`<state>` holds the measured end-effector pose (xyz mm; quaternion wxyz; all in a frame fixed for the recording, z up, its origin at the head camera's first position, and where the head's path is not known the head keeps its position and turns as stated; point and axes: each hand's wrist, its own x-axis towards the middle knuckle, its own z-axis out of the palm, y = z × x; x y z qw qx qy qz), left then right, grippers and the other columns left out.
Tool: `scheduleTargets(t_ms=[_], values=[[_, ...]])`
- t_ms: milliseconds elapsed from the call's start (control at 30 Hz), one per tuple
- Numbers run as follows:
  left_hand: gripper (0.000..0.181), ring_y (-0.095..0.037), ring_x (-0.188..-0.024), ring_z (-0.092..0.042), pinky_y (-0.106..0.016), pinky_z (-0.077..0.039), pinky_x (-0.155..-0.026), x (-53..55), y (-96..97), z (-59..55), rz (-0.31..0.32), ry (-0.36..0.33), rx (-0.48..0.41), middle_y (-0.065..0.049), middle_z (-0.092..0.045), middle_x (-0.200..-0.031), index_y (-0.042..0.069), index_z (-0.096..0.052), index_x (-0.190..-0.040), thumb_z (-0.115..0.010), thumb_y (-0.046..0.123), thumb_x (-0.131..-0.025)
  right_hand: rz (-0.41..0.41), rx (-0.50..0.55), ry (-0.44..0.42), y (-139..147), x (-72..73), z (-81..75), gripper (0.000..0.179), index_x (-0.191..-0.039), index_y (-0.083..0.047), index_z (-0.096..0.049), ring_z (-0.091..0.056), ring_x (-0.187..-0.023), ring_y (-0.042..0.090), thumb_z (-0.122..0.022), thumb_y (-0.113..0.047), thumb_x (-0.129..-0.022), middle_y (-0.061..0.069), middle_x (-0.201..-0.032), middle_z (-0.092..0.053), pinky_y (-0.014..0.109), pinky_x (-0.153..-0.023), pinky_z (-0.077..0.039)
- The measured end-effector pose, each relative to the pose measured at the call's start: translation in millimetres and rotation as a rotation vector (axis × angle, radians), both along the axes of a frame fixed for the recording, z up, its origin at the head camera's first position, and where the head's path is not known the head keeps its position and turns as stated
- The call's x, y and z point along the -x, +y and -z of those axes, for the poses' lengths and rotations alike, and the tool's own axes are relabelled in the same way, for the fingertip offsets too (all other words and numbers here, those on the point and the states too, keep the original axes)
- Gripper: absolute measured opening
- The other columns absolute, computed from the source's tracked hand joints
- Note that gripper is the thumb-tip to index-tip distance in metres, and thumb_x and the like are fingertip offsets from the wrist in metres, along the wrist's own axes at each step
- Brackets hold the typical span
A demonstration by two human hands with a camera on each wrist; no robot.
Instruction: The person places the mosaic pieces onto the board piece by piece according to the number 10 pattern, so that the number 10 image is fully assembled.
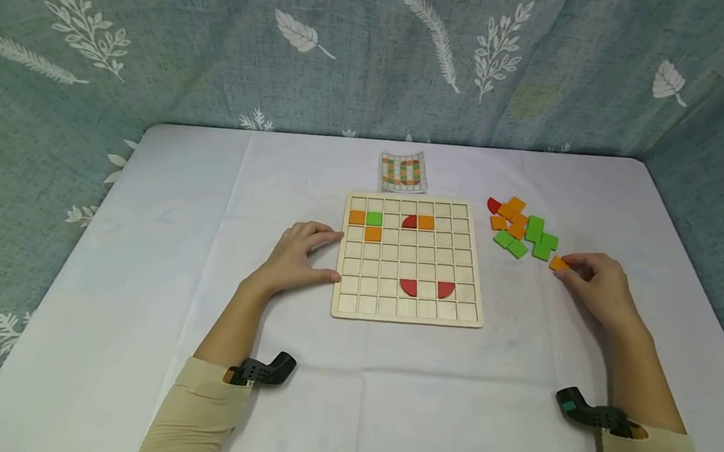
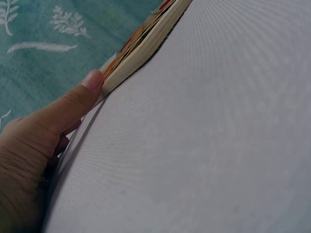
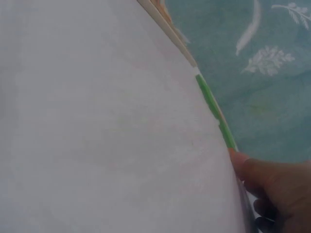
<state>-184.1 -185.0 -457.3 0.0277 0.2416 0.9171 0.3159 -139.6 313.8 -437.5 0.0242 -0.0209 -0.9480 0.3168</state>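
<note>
A wooden grid board (image 1: 405, 319) lies on the table. My left hand (image 1: 297, 258) touches its left edge with thumb and fingertips spread apart; in the left wrist view the thumb (image 2: 92, 80) meets the board's side. On the grid sit a green square (image 1: 373, 218), several orange squares (image 1: 358, 217) and several red quarter-circles (image 1: 408, 287). To the right of the board, my right hand (image 1: 602, 290) pinches an orange square tile (image 1: 558, 263) between thumb and fingers, beside a loose group of green tiles (image 1: 535, 229), orange tiles (image 1: 498, 223) and a red piece (image 1: 494, 206).
A pattern card (image 1: 403, 172) with a coloured grid lies behind the board. White cloth (image 1: 103, 304) covers the table, and a leaf-patterned teal curtain (image 1: 351, 53) hangs behind it. Each wrist carries a black device (image 1: 265, 370).
</note>
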Motion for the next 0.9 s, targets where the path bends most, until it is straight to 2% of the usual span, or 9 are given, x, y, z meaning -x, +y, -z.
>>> scheduleTargets(t_ms=[167,333,567,900], values=[[0.074,-0.025,-0.12,-0.039,-0.045,-0.028,-0.1,0.1,-0.3,0.2,0.0,-0.002,0.0,-0.005,-0.051,-0.127,0.017,-0.056,-0.132,-0.082,0.044,-0.068,-0.028,-0.069,0.017,-9,-5.3,0.6,0.037,-0.113,0.01,-0.058,-0.047,-0.091,0.034,-0.061,-0.021,-0.093,0.026,-0.107,-0.053,0.04,-0.075,-0.037],[0.074,-0.025,-0.12,-0.04,-0.045,-0.028,-0.1,0.5,-0.4,0.2,-0.003,0.001,-0.003,-0.004,-0.051,-0.126,0.017,-0.056,-0.132,-0.082,0.043,-0.068,-0.065,-0.084,0.037,-17,-11.1,0.9,0.036,-0.112,0.01,-0.058,-0.046,-0.096,0.039,-0.062,-0.019,-0.092,0.028,-0.107,-0.052,0.055,-0.085,-0.028],[0.074,-0.025,-0.12,-0.04,-0.045,-0.028,-0.1,0.0,0.7,-0.8,-0.001,-0.003,-0.005,-0.005,-0.051,-0.126,0.016,-0.056,-0.132,-0.082,0.044,-0.069,-0.109,-0.068,0.064,-26,-14.5,-2.0,0.035,-0.112,0.011,-0.057,-0.043,-0.101,0.043,-0.063,-0.017,-0.092,0.029,-0.109,-0.05,0.058,-0.091,-0.022],[0.074,-0.026,-0.12,-0.04,-0.046,-0.028,-0.101,0.4,0.2,0.3,-0.004,-0.006,0.004,-0.005,-0.051,-0.128,0.016,-0.056,-0.132,-0.082,0.044,-0.069,-0.188,-0.05,0.112,-51,-16.8,-5.7,0.028,-0.106,0.006,-0.059,-0.042,-0.095,0.035,-0.069,-0.008,-0.085,0.022,-0.102,-0.054,0.05,-0.085,-0.024]])
